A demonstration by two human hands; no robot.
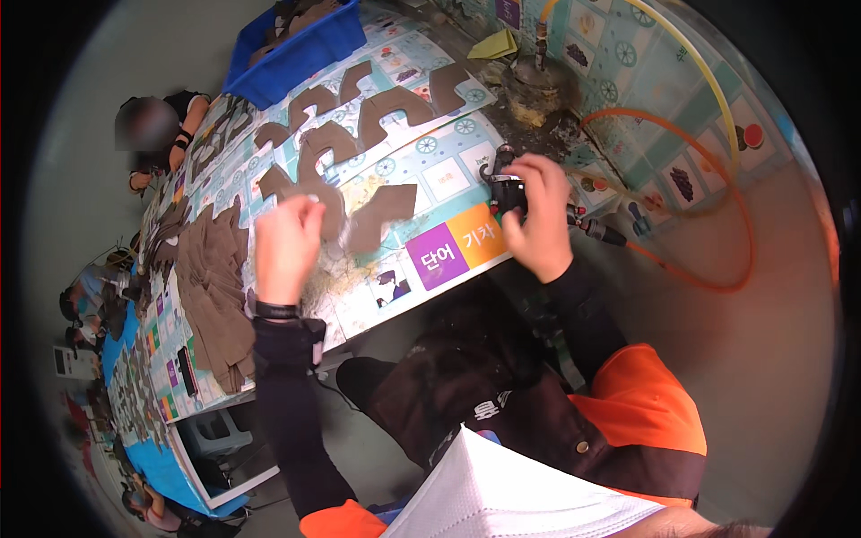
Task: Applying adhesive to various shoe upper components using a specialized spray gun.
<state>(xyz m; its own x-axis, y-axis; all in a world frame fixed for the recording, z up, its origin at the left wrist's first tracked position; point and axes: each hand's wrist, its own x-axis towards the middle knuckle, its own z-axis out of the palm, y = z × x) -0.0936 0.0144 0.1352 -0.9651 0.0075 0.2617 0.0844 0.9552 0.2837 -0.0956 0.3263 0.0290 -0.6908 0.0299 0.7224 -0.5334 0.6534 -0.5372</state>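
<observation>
My right hand [541, 220] is curled round a small black spray gun [505, 190] at the right end of the table. An orange hose [664, 260] runs from a coupling beside the gun. My left hand [289, 247] hovers by the table's front part, its fingers drawn together; what they hold, if anything, is too small to make out. Just beyond it lies a brown curved cut piece [330, 211], partly covered by the hand. Another brown piece [387, 215] lies flat between my hands. Further brown arched pieces [395, 112] are spread in rows behind.
A stack of brown pieces [215, 287] lies left of my left hand. At the far end stands a blue bin [291, 49] with brown material inside. A stained metal pot [538, 85] and a yellow hose [708, 63] are at the wall. A co-worker [166, 134] sits across the table.
</observation>
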